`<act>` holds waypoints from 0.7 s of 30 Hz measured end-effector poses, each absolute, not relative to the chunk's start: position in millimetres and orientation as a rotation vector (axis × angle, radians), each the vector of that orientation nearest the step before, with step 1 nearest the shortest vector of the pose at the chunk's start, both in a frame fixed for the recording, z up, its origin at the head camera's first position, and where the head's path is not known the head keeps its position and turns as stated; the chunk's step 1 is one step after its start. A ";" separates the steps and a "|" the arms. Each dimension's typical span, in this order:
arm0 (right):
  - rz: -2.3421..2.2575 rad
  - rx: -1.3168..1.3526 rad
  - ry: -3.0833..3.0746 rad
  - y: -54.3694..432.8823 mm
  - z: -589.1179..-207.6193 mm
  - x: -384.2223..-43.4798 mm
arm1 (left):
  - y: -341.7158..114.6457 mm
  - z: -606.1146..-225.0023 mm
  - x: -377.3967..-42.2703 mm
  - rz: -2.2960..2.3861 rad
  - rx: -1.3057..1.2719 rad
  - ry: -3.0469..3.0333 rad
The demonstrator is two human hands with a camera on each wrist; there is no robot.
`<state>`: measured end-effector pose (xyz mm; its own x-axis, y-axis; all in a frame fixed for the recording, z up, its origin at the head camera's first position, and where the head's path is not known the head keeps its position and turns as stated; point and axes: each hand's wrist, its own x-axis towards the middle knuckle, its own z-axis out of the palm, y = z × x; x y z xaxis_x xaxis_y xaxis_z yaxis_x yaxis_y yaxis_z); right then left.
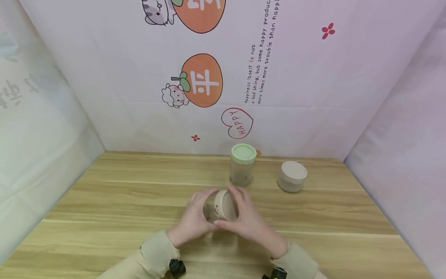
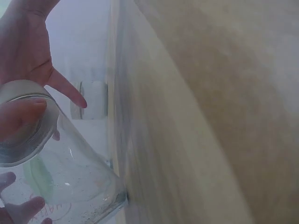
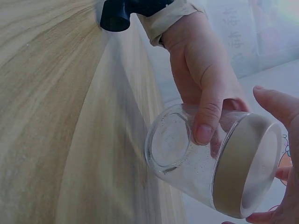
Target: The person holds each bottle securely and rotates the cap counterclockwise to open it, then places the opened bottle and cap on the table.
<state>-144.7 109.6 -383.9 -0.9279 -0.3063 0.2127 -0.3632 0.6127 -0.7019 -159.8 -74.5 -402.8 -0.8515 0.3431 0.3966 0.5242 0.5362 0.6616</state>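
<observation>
A clear jar (image 1: pixel 208 211) with a beige lid (image 1: pixel 229 206) is tipped over between both hands, its lid facing right. My left hand (image 1: pixel 192 217) holds the glass body, the thumb (image 3: pixel 206 123) lying along its side in the right wrist view. Around the lid curve the thumb and fingers of my right hand (image 1: pixel 250 219). The jar's lower edge comes down close to the wooden table in the right wrist view. Through the clear wall, no contents show in the jar (image 3: pixel 187 175).
Behind the hands stands a taller clear jar with a pale green lid (image 1: pixel 242 166). A short, wide jar with a whitish lid (image 1: pixel 292 176) is farther right on the wooden table (image 1: pixel 122 193). Printed cloth (image 1: pixel 296 128) hangs along the back, with pale cloth at both sides.
</observation>
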 end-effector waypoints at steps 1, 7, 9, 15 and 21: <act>1.224 0.574 -2.756 109.6 -384.6 -144.6 | -74.2 -402.5 -159.9 -1.211 -0.731 -2.559; 1.213 0.574 -2.709 109.6 -386.3 -143.5 | -73.6 -402.4 -161.0 -1.179 -0.756 -2.562; 1.199 0.573 -2.678 109.9 -385.8 -143.4 | -73.8 -402.4 -161.2 -1.155 -0.781 -2.564; 1.138 0.561 -2.628 109.8 -383.9 -143.5 | -77.2 -402.8 -160.1 -1.069 -0.855 -2.617; 1.147 0.559 -2.597 108.5 -383.8 -143.8 | -85.8 -402.1 -166.5 -0.933 -0.995 -2.641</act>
<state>-143.8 108.5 -383.8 -0.8961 -0.2440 0.3708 -0.4384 0.6171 -0.6535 -166.5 -85.8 -402.1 -0.7633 0.5378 0.3579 0.6433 0.5818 0.4977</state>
